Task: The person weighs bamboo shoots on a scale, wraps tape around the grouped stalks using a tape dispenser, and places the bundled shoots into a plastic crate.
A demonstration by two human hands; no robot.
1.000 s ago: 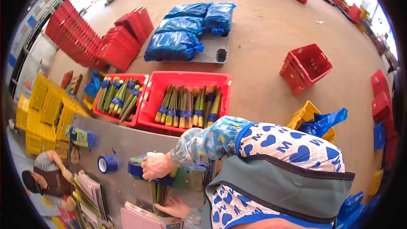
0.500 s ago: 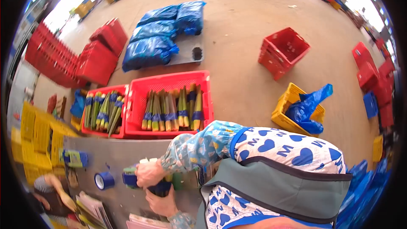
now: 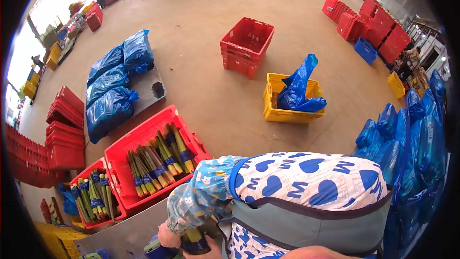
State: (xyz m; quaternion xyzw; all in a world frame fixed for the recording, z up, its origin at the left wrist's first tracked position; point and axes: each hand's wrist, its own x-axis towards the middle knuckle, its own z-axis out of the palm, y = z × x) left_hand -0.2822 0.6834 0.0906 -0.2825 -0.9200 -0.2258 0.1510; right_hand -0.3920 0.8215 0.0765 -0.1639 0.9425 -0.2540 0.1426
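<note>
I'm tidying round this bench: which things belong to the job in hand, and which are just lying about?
Job:
held stalk bundle
metal table
large red crate
taped bundles

Seemingly lying about:
stacked red crates
yellow crate
blue bag inside it

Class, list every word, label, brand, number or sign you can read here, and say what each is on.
"M", repeated, some turned on their side or upside down: on the white heart-print sleeve.
Faint print between its hearts: too small to read.
Red crates and blue bags: no readable text.
No readable numbers or signs.
</note>
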